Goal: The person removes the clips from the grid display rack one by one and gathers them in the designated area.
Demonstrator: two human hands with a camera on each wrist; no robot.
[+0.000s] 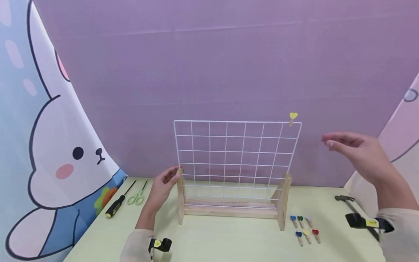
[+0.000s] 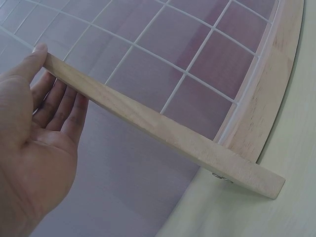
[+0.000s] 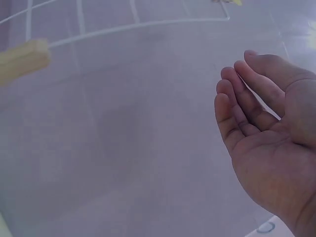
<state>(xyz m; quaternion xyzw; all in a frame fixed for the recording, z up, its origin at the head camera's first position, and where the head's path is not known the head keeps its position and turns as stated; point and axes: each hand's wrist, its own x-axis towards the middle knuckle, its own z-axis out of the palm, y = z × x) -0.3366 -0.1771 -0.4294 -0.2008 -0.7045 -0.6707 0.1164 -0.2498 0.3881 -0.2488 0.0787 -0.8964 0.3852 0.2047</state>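
Observation:
A white wire grid panel [image 1: 226,151] stands upright in a wooden stand [image 1: 180,207]. My left hand [image 1: 162,186] holds the upper end of the stand's left post; in the left wrist view the thumb lies on one side of the post [image 2: 148,123] and the fingers on the other. A small wooden peg with a yellow heart [image 1: 293,116] is clipped on the grid's top wire near the right corner. To the right of the grid, my right hand [image 1: 366,154] hovers in the air, fingers loosely bent, with nothing in it, as the right wrist view also shows.
Several small heart pegs [image 1: 299,234] lie in two rows right of the stand. A hammer [image 1: 351,205] lies at the far right, partly behind the right wrist. At left are a screwdriver [image 1: 116,206] and green scissors [image 1: 139,198]. A purple cloth [image 1: 212,72] hangs behind.

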